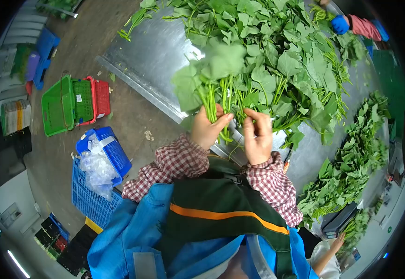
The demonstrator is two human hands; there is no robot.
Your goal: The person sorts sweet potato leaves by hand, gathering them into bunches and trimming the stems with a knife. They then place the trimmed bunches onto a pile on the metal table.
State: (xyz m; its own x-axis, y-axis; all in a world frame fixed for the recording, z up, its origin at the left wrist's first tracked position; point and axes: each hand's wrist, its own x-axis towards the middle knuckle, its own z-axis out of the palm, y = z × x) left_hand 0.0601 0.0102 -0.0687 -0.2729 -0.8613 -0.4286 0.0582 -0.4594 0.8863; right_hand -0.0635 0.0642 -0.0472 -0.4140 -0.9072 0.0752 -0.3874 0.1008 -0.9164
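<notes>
My left hand (208, 129) is closed around a bunch of leafy greens (218, 90), their long green stems gathered between thumb and fingers. The leaves at the top of this bunch are blurred. Just to the right, my right hand (258, 139) pinches thumb and forefinger together at a leafy green stem (241, 101). Both hands are above the near edge of a metal table (149, 49). Beyond them spreads a large heap of the same leafy greens (288, 60). A tool with an orange and black handle (287, 162) lies beside my right wrist.
Green (56, 111) and red baskets (101, 98) stand on the floor at left. Nearer are a blue basket (114, 149) with clear plastic bags and a blue crate (91, 186). More greens (351, 158) lie at right by a black device (339, 219). Another person's blue-gloved hand (339, 24) is at upper right.
</notes>
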